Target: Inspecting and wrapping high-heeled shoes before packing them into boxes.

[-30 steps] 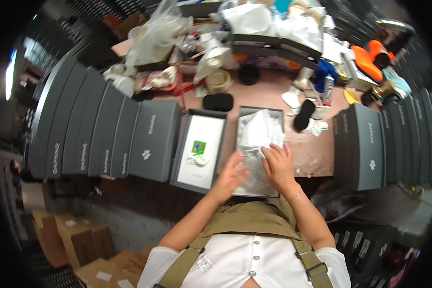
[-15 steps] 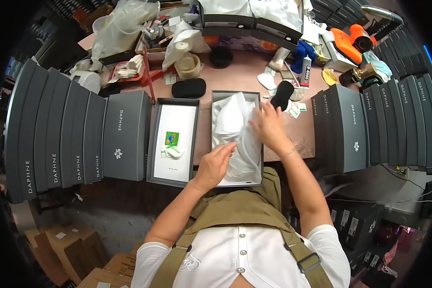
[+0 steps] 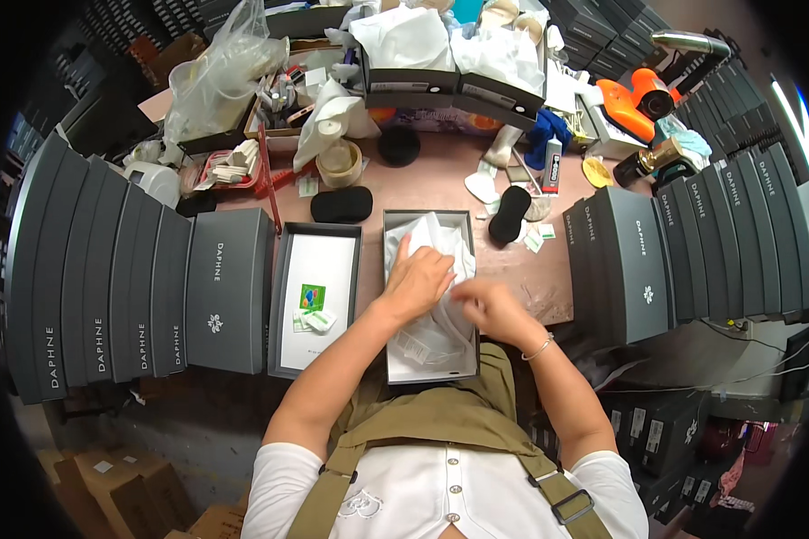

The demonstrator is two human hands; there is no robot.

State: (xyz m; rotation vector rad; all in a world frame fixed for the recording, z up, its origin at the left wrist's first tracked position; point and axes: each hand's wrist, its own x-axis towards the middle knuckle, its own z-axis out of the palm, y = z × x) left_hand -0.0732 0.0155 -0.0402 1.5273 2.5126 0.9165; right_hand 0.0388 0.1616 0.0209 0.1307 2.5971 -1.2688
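Note:
White tissue paper (image 3: 436, 328) fills an open grey shoebox (image 3: 431, 378) in front of me; whatever it wraps is mostly hidden. My left hand (image 3: 420, 280) lies on the paper with its fingers stretched out and the thumb apart. At the box's right edge is my right hand (image 3: 496, 310), its fingers curled and slightly blurred, the fingertips close to the paper; what they pinch, if anything, does not show. To the left lies a box lid (image 3: 358, 269) with its white inside up. On it rest a green card (image 3: 313, 297) and small white packets (image 3: 317, 321).
Upright grey shoeboxes stand in rows at left (image 3: 229, 296) and right (image 3: 634, 260). Behind the open box lie two black oval pads (image 3: 342, 205) (image 3: 511, 215), a tape roll (image 3: 339, 163) and a glue tube (image 3: 552, 166). An orange tool (image 3: 627, 110) sits at the back right.
My left hand has moved farther away over the tissue paper and spread its fingers. My right hand has come back toward me from the box's far right side and curled. The whole view has shifted slightly.

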